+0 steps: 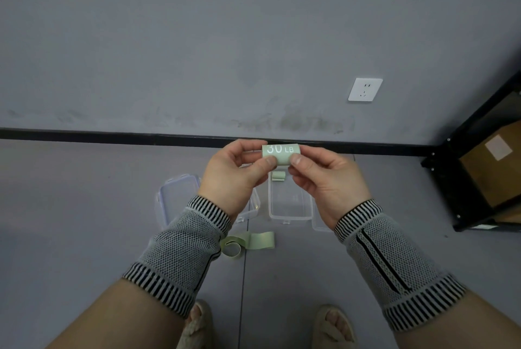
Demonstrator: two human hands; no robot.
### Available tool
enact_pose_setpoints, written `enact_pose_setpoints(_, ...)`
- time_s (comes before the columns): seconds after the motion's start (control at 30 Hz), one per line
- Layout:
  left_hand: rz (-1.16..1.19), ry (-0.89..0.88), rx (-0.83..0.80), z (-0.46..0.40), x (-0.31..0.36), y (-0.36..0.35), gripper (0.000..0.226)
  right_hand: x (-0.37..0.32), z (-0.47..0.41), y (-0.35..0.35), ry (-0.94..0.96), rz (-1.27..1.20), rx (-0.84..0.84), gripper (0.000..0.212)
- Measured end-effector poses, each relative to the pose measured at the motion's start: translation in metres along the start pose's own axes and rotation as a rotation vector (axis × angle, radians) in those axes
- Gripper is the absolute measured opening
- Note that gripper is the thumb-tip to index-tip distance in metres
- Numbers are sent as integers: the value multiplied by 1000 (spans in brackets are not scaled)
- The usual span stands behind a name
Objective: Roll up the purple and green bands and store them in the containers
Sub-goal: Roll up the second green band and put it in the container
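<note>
A rolled green band (pixel 279 154) marked "30 LB" is pinched between my left hand (pixel 235 174) and my right hand (pixel 328 176), held up above the floor. Below it stands a clear container (pixel 290 214), and one small green roll (pixel 278 175) lies at its far end. A second clear container (pixel 252 209) is mostly hidden behind my left hand. Another green band (pixel 249 241) lies loose and unrolled on the floor, near my left wrist. No purple band is visible.
A clear lid (pixel 176 196) lies left of the containers; another lid edge (pixel 320 224) shows to the right. A black metal shelf (pixel 462 185) with a cardboard box (pixel 496 162) stands at right. The wall carries a white socket (pixel 365 89). My feet are at the bottom.
</note>
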State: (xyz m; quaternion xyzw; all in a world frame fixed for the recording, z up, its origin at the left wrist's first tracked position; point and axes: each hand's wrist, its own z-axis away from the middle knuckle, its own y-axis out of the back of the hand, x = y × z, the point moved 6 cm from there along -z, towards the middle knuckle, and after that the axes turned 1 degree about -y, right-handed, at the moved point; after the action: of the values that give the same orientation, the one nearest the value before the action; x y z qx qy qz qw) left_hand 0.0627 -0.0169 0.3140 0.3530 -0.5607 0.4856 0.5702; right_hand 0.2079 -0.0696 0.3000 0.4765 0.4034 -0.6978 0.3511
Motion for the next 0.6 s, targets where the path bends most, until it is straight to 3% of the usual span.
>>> enact_pose_setpoints(0.23, -39, 136, 17, -54, -35, -8, 17, 25, -53, 11, -161, -23, 75, 16)
enact_pose_setpoints(0.33, -122, 217, -42, -85, -69, -11, 28, 51, -82, 26, -232, -38, 145, 19)
enact_pose_setpoints(0.4, -341, 185, -81, -106, -96, -9, 37, 76, -103, 42, -278, -20, 220, 18)
enact_pose_setpoints(0.53, -1095, -8, -217, -142, -163, -2, 51, 142, -145, 77, -348, 22, 328, 17)
enact_pose_setpoints(0.6, -1324, -61, -311, -160, -204, 1, 58, 178, -167, 91, -380, 32, 365, 18)
